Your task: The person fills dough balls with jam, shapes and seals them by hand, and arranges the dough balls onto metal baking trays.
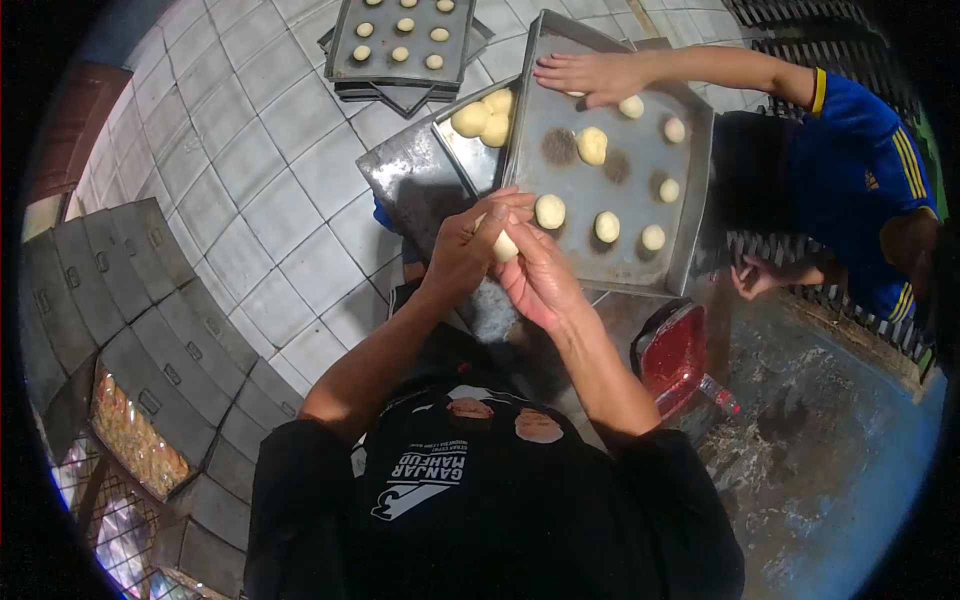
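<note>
The left hand [468, 243] and the right hand [538, 278] meet over the near edge of a metal baking tray [690, 215], with a piece of pale dough [505, 246] caught between them. The left hand's fingers are curled and pressed together over the top of the dough, thumb side towards the tray; the right hand lies open beneath and beside it, palm up, fingers loosely spread and cupping the lump. Only a small part of the dough shows between the two hands.

Just beyond the fingertips, shaped dough balls [606, 226] sit apart from one another on the tray, the nearest one [549, 210] close to the left hand's knuckles. Further out, past the tray's far left edge, a smaller tin [462, 158] holds a few larger dough lumps [484, 117]. Well beyond that, another tray [347, 45] with small dough rounds rests on a stack on the tiled floor [270, 190].

At the far side of the near tray, another person's hand [590, 75] lies flat on the metal, touching a dough ball; that person wears a blue shirt [860, 150], and their other hand [755, 277] hangs to the right of the tray. To the right of the right wrist stands a red tub [674, 352]
</note>
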